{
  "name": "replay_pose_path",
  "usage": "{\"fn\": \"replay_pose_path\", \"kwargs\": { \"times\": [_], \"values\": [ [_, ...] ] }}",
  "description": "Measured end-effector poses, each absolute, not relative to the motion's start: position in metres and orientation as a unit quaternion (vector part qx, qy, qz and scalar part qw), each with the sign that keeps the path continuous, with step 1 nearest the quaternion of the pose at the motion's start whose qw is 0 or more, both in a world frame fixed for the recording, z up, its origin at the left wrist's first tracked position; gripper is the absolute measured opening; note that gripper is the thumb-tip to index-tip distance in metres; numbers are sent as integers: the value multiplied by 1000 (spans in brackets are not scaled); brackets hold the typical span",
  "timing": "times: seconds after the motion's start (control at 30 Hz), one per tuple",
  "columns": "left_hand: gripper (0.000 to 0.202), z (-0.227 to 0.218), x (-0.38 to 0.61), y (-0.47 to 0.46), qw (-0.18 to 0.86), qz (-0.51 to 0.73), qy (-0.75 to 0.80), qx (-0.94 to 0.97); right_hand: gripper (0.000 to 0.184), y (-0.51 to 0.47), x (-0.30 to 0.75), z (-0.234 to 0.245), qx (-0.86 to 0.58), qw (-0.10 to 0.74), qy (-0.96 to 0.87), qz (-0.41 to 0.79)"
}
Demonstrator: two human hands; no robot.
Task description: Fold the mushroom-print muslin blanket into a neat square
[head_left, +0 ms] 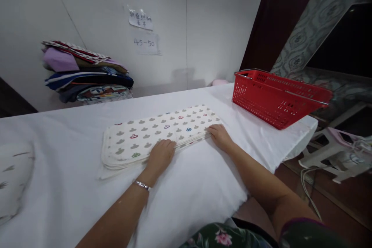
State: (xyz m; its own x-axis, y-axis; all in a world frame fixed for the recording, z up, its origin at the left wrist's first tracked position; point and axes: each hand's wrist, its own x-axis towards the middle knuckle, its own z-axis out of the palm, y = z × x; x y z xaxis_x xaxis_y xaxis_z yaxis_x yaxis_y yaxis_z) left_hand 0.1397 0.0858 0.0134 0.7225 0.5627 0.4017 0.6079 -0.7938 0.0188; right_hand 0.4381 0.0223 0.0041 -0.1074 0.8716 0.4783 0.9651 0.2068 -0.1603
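Note:
A white folded cloth [154,126] printed with grey shapes and a few small coloured figures lies in a long, layered rectangle across the table. My left hand [162,154], with a bracelet at its wrist, is closed over the near edge around the middle. Close to the near right corner, my right hand [220,136] grips the same edge, fingers on top. Both thumbs are mostly hidden.
A red plastic basket [270,97] stands at the table's right end. Folded fabrics [87,71] are piled against the wall at back left. Another white printed cloth [14,178] lies at far left. A stool [334,147] stands beyond the table's right edge.

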Motion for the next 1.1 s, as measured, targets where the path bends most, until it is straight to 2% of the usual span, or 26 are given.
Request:
{"fn": "replay_pose_path", "kwargs": {
  "times": [0.07, 0.2, 0.37, 0.47, 0.57, 0.8, 1.1],
  "values": [
    [20, 13, 140, 86, 56, -196, -316, -927, 29, 16, 458, 7, -673, 278, -681, -77],
    [20, 13, 141, 87, 57, -188, -315, -928, 26, 10, 486, 11, -798, 354, -486, 36],
    [20, 14, 140, 88, 60, -189, -304, -932, 35, 22, 491, 15, -828, 334, -429, 137],
    [21, 13, 140, 89, 62, -192, -300, -932, 32, 31, 493, 19, -833, 323, -416, 172],
    [21, 14, 140, 88, 61, -192, -301, -932, 25, 36, 497, 21, -837, 321, -407, 178],
    [22, 18, 142, 85, 54, -175, -298, -937, 23, 38, 501, 15, -858, 284, -403, 142],
    [18, 17, 142, 84, 54, -166, -307, -935, 31, 29, 489, 28, -878, 200, -428, 78]
  ]
}}
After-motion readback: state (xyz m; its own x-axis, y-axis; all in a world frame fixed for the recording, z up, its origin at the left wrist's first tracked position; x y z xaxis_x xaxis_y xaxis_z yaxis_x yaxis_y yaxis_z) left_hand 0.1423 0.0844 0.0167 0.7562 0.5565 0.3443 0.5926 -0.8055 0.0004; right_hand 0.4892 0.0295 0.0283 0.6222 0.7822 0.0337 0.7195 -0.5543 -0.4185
